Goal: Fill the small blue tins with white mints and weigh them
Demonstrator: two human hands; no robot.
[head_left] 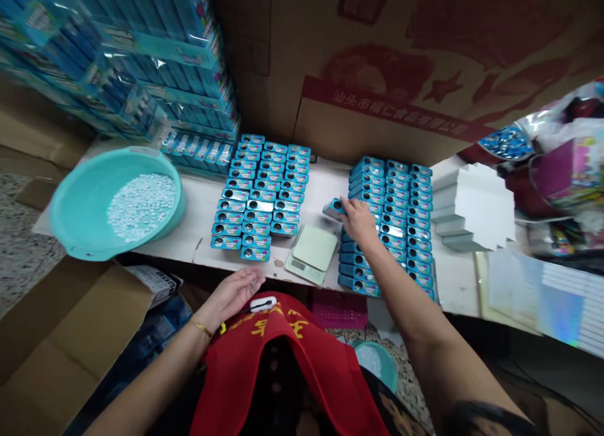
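My right hand point(358, 221) reaches over the white table and is closed on a small blue box point(333, 208), held just left of a stack of matching blue boxes point(394, 216). My left hand point(233, 291) rests palm up near the table's front edge, fingers loosely spread, with a few tiny white pellets on the palm. A pale green digital scale point(311, 252) sits between my hands. Left of it, several rows of open blue boxes point(259, 194) lie flat. A teal basin point(94, 234) at the left holds white pellets point(140, 204).
Wrapped packs of blue boxes point(141, 65) are piled at the back left, a large brown carton point(401, 65) behind the table. Folded white cartons point(472, 212) and plastic bags point(557, 165) lie at the right. An open cardboard box point(56, 348) stands on the floor at the left.
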